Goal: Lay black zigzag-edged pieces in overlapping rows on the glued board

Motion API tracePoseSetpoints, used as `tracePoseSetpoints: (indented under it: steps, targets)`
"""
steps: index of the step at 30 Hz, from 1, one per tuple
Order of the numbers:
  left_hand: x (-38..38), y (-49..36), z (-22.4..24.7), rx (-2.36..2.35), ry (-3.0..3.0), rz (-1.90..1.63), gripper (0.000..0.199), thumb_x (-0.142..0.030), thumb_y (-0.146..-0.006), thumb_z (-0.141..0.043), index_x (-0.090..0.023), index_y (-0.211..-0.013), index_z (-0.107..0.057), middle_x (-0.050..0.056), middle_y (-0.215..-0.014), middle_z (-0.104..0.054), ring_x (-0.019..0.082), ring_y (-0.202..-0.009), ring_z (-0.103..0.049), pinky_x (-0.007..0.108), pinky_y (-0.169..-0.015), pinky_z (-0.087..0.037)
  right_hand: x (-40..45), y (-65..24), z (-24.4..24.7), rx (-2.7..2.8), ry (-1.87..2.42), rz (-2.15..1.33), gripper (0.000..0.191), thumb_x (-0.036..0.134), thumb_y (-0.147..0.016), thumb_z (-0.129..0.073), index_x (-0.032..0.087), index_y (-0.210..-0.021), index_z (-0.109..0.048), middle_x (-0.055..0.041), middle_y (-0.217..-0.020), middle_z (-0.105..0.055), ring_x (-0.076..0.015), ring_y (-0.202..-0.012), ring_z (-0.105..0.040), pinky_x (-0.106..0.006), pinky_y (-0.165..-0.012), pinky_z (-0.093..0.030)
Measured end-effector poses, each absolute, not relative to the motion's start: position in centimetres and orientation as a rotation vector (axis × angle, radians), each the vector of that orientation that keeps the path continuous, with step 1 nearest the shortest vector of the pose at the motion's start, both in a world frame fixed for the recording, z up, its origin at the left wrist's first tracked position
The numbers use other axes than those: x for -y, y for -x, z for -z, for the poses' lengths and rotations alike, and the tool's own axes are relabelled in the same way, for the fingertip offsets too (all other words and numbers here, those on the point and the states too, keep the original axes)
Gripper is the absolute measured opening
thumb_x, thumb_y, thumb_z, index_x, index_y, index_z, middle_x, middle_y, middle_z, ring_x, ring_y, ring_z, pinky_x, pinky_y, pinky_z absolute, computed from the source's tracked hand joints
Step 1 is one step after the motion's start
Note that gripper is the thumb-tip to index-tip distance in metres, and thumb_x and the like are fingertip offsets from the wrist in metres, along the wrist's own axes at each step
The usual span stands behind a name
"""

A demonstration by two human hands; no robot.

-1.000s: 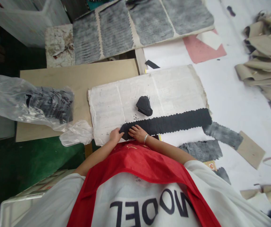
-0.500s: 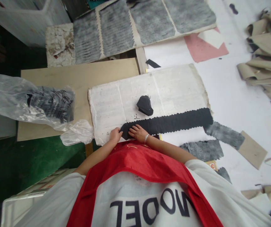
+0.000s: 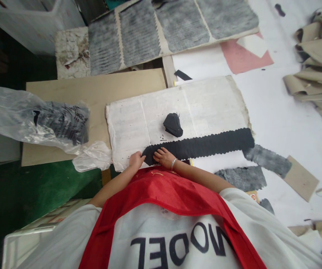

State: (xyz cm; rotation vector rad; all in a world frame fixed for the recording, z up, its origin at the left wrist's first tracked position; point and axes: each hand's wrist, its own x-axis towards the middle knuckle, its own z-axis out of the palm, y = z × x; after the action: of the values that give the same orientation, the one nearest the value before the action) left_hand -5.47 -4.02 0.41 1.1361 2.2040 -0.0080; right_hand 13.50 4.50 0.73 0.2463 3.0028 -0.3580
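A long black strip (image 3: 214, 144) with scalloped edges, seemingly made of overlapping cut pieces, lies along the near side of a whitish board (image 3: 211, 101). My left hand (image 3: 137, 160) pinches the tip at the strip's left end between thumb and fingers. Just right of it, my right hand (image 3: 164, 157) rests on top of the strip with fingers stretched out. Beyond the hands, a small stack of black cut pieces (image 3: 172, 125) sits on the board, with tiny black scraps beside it.
A clear plastic bag (image 3: 61, 121) of dark pieces lies on a tan board (image 3: 99, 84) at left. Grey-smeared boards (image 3: 138, 33) are at the back. Folded beige material (image 3: 315, 67) is at far right, and grey-coated pieces (image 3: 243, 177) lie near my right arm.
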Motion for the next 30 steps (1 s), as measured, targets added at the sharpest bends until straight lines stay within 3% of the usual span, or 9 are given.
tracePoseSetpoints:
  steps: [8,15,19,22,25,30]
  targets:
    - [4.3,5.6,-0.2,-2.228,-1.158,0.022,0.024,-0.042,-0.079,-0.057,-0.020,-0.072,-0.062,0.004,-0.072,-0.066,0.018,-0.072,-0.059,0.027,-0.061,-0.034,-4.4,-13.5,-0.6,-3.006,-0.257,0.366,0.033,0.019,-0.091,-0.041,0.015,-0.118,-0.060,-0.0133,-0.121,-0.056,-0.0259,-0.112,-0.045,-0.050,-0.101,-0.029]
    - [4.4,5.7,-0.4,-2.203,-1.139,0.092,0.025,-0.043,-0.081,-0.055,-0.019,-0.078,-0.062,0.005,-0.074,-0.064,0.019,-0.074,-0.059,0.027,-0.064,-0.036,-4.3,-13.5,-0.5,-3.011,-0.265,0.374,0.033,0.019,-0.091,-0.040,0.014,-0.118,-0.059,-0.0137,-0.123,-0.055,-0.0260,-0.112,-0.045,-0.050,-0.101,-0.029]
    - [4.9,5.5,-1.2,-2.233,-1.367,0.030,0.032,-0.039,-0.083,-0.053,-0.017,-0.106,-0.058,0.012,-0.100,-0.063,0.024,-0.095,-0.057,0.032,-0.080,-0.040,-4.3,-13.5,-0.6,-3.011,-0.275,0.374,0.033,0.020,-0.091,-0.041,0.014,-0.119,-0.059,-0.0138,-0.123,-0.055,-0.0259,-0.112,-0.045,-0.050,-0.102,-0.028]
    - [5.1,5.5,-1.5,-2.042,-1.820,-0.088,0.040,-0.028,-0.086,-0.048,-0.018,-0.125,-0.050,0.015,-0.127,-0.052,0.027,-0.121,-0.043,0.037,-0.099,-0.031,-4.3,-13.5,-0.7,-3.011,-0.281,0.376,0.033,0.020,-0.091,-0.040,0.014,-0.118,-0.060,-0.0136,-0.122,-0.056,-0.0256,-0.111,-0.046,-0.049,-0.102,-0.028]
    - [4.9,5.5,-1.2,-1.696,-2.157,-0.057,0.039,-0.020,-0.088,-0.041,-0.022,-0.126,-0.051,0.009,-0.137,-0.047,0.026,-0.130,-0.035,0.042,-0.105,-0.025,-4.2,-13.5,-0.8,-3.009,-0.283,0.367,0.032,0.020,-0.092,-0.040,0.014,-0.115,-0.061,-0.0133,-0.121,-0.056,-0.0260,-0.110,-0.046,-0.049,-0.102,-0.029]
    - [4.4,5.9,-0.3,-1.552,-2.334,0.060,0.036,-0.022,-0.089,-0.041,-0.021,-0.122,-0.056,0.009,-0.134,-0.051,0.027,-0.125,-0.042,0.047,-0.102,-0.030,-4.2,-13.4,-0.9,-2.989,-0.307,0.369,0.032,0.020,-0.092,-0.040,0.015,-0.114,-0.062,-0.0134,-0.122,-0.056,-0.0262,-0.110,-0.045,-0.048,-0.102,-0.029]
